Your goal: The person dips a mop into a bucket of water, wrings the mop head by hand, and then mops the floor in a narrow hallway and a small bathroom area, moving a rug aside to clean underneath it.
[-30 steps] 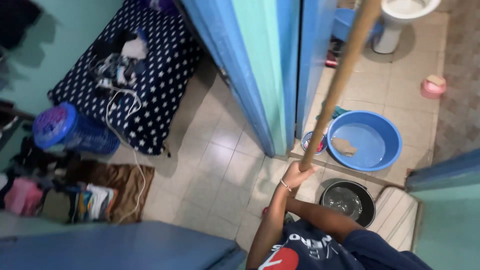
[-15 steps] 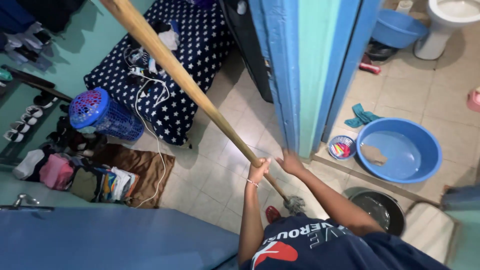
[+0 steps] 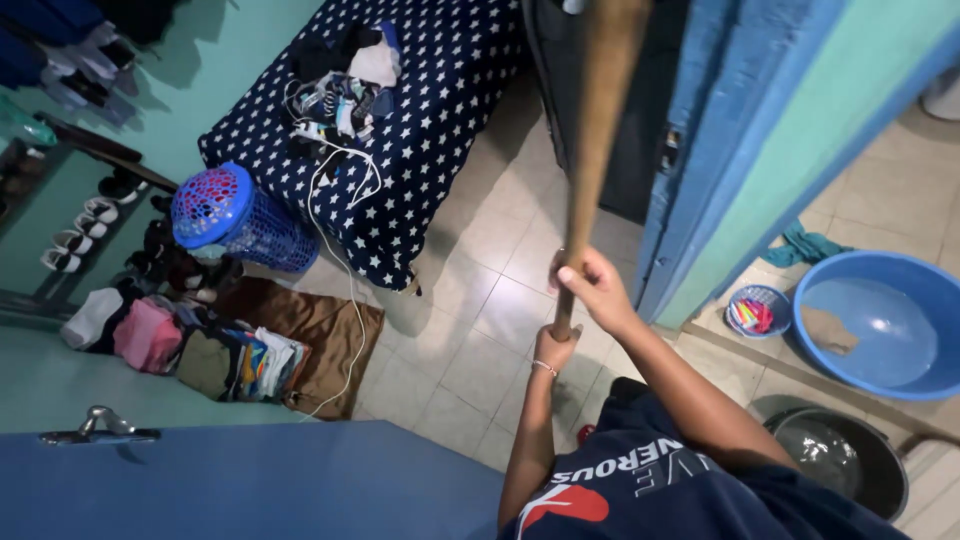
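I stand on a tiled floor and hold a long wooden mop handle [image 3: 598,130] nearly upright in front of me. My right hand [image 3: 590,285] grips it higher up, fingers wrapped round the wood. My left hand [image 3: 553,347], a thin bracelet on its wrist, is closed round the handle just below. The lower end of the handle is hidden behind my hands and my dark blue shirt [image 3: 690,495].
A blue basin [image 3: 880,325], a black bucket of water [image 3: 845,455] and a small basket [image 3: 755,310] sit right, past the blue-teal door frame [image 3: 740,150]. A star-patterned mattress [image 3: 430,110], blue laundry basket [image 3: 230,220], clothes pile [image 3: 190,350] and brown mat [image 3: 325,335] lie left. A blue door [image 3: 250,480] is near.
The handle swung from leaning far left to nearly upright. My right hand, open beside it before, now grips it above my left hand. The view shifted left, away from the bathroom.
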